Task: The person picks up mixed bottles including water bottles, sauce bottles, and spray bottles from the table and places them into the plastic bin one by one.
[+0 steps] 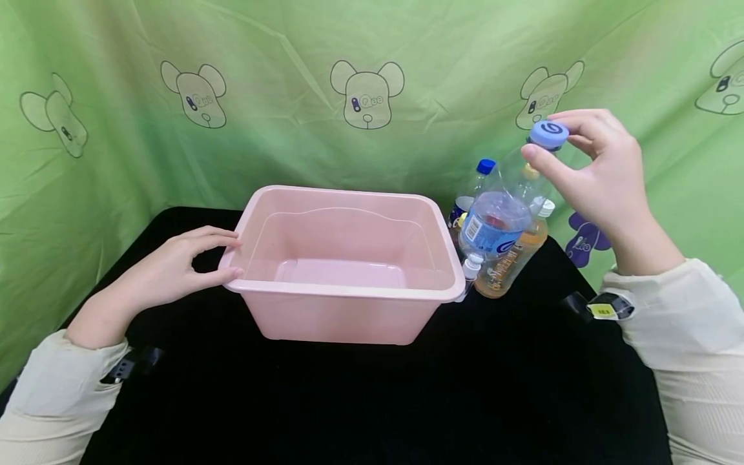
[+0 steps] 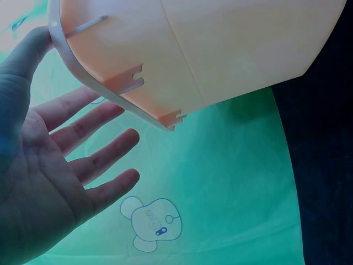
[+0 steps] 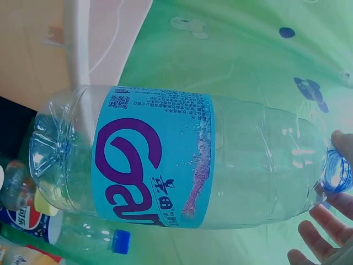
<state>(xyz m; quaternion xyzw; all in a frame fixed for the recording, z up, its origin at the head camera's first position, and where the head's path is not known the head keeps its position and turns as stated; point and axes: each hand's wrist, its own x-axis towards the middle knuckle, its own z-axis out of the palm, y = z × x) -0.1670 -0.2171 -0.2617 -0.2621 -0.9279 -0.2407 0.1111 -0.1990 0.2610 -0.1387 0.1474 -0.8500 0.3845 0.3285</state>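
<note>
Pale sleeves (image 1: 692, 336) crossed the bench's (image 1: 349, 400) edges; right hand (image 1: 604, 161) pinched a bottle (image 1: 494, 223), left hand (image 1: 165, 268), fingers (image 2: 113, 187) straight, touched a tub (image 1: 349, 316).

Green curtain (image 1: 279, 145) (printed animal heads (image 1: 367, 100)) behind a black table (image 1: 349, 400).

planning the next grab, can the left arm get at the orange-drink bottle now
Probably not easily: the left grip touches the pink tub, which lies between it and the orange-drink bottle, and the clear bottle in the right grip partly overlaps that bottle in the head view.
</note>
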